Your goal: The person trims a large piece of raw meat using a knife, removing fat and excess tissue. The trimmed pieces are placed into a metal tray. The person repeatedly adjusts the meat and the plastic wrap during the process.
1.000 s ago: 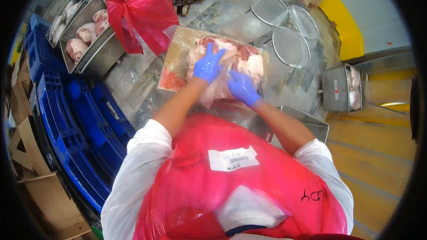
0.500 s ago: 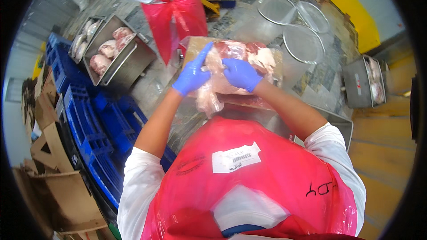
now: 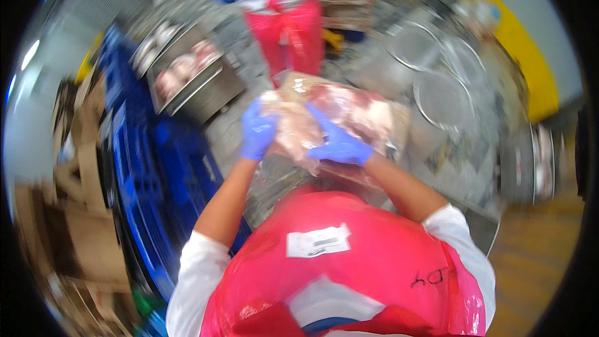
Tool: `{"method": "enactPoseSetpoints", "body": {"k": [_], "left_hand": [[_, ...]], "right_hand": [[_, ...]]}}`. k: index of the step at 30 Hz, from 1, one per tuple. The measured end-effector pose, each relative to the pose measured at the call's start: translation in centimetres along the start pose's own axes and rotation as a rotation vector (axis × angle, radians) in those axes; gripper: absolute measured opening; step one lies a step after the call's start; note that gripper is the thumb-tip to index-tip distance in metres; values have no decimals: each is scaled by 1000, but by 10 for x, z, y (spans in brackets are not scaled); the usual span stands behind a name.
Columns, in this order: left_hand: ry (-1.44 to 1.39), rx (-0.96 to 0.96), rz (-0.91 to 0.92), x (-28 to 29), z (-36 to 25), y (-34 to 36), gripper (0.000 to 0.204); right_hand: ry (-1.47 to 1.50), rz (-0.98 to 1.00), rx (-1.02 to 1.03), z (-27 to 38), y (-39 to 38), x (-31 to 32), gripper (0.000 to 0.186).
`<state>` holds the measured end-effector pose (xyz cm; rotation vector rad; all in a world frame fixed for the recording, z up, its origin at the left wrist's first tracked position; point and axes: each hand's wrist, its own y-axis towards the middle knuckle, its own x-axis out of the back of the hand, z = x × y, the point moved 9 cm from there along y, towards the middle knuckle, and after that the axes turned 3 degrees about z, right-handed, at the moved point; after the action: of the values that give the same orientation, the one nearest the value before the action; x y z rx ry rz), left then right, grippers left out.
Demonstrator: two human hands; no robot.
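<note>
A pale, shiny piece of meat (image 3: 293,126), perhaps with clear film over it, sits between my two blue-gloved hands. My left hand (image 3: 257,131) clasps its left side, fingers partly hidden behind it. From the right, my right hand (image 3: 342,145) grips the same piece, thumb and fingers spread around its edge. Beneath and beside it lies more red and white meat (image 3: 368,112) in a film-lined cardboard box (image 3: 402,126). Motion blur softens the hands and the meat, so I cannot tell how far the piece is lifted.
Steel tubs of wrapped meat (image 3: 209,97) stand at the far left, beside blue plastic pallets (image 3: 140,168). Round clear-lined containers (image 3: 443,103) are at the right, with another steel tub (image 3: 519,165) beyond. A co-worker in a red apron (image 3: 290,31) stands ahead. Cardboard (image 3: 75,218) piles up at left.
My left hand has shifted from pointing over the box to clasping the pale piece's left side. My right hand has opened wider around its right side. The whole view has swung slightly.
</note>
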<state>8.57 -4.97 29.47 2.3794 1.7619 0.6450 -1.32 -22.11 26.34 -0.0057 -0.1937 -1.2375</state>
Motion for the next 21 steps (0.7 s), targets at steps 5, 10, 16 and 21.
{"method": "enactPoseSetpoints", "body": {"k": [5,10,16,21], "left_hand": [[-644,260,105,-84,-37,32,26],[-707,227,517,-207,-105,76,38],[-355,93,845,-315,-193,117,45],[84,-107,878,-360,-210,141,70]], "right_hand": [[194,-471,454,67,-14,44,102],[56,-990,374,65,-89,154,68],[-348,-1294,479,103,-172,270,60],[-479,-1380,537,72,-217,373,54]]}}
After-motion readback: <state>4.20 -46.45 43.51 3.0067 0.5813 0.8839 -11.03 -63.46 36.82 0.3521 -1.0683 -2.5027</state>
